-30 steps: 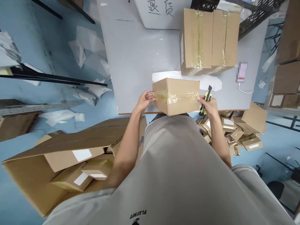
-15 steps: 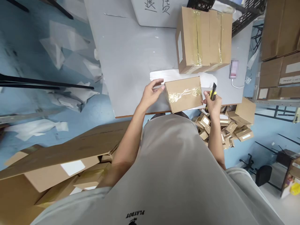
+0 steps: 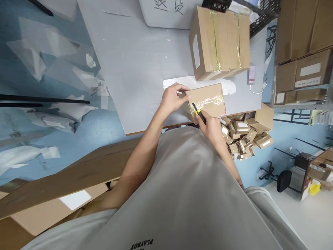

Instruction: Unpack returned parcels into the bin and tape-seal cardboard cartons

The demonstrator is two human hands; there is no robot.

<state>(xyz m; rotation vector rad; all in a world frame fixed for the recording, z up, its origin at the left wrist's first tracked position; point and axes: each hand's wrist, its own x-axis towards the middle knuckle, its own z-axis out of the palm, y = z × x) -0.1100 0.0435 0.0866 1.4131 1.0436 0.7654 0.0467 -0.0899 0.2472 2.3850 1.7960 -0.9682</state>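
A small cardboard box (image 3: 213,93) with clear tape across its top lies near the front edge of the table. My left hand (image 3: 172,99) grips its left end, thumb and fingers at the upper left corner. In my right hand (image 3: 212,129) is a black and yellow utility knife (image 3: 200,114). The knife's dark tip points up and left, over the taped left end of the box; whether the blade touches the tape I cannot tell. White paper (image 3: 179,82) lies flat behind the box.
Two larger taped cartons (image 3: 221,41) stand at the back of the grey table (image 3: 130,66), beside a white lidded bin (image 3: 166,17) and a black crate (image 3: 265,17). A phone (image 3: 251,73) with a cable lies right. Small boxes (image 3: 241,139) are heaped below; a large open carton (image 3: 78,166) sits left.
My right hand has moved left with the utility knife, from the box's right side to its left end. My left hand has closed in on the box's left corner. The view has shifted slightly.
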